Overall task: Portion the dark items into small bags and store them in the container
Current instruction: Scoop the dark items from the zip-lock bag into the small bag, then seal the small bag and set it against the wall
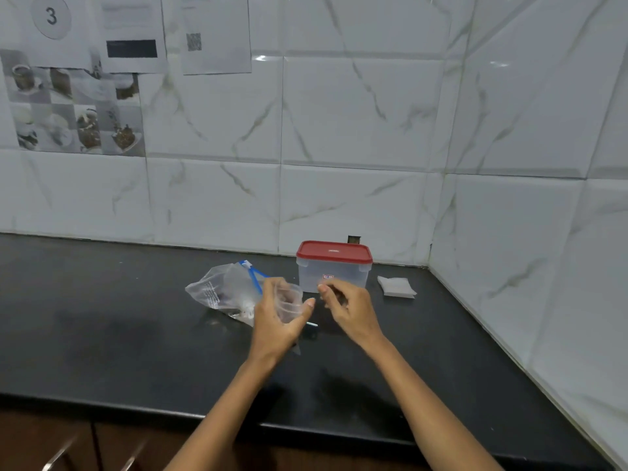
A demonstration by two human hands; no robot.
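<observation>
My left hand (277, 321) grips a small clear bag (289, 302), held open above the black counter. Something dark shows faintly inside it. My right hand (343, 309) hovers just right of the bag's mouth with its fingers curled, and a dark item seems to sit in them, though blur keeps me from being sure. A large clear zip bag with a blue slider (226, 288) lies crumpled on the counter to the left, with a few dark pieces at its lower end. The clear container with a red lid (334, 266) stands closed behind my hands.
A stack of small flat bags (396, 286) lies to the right of the container. The black counter (119, 334) meets white tiled walls at the back and right, forming a corner. Papers hang on the wall at upper left. Wooden cabinet fronts show below the counter edge.
</observation>
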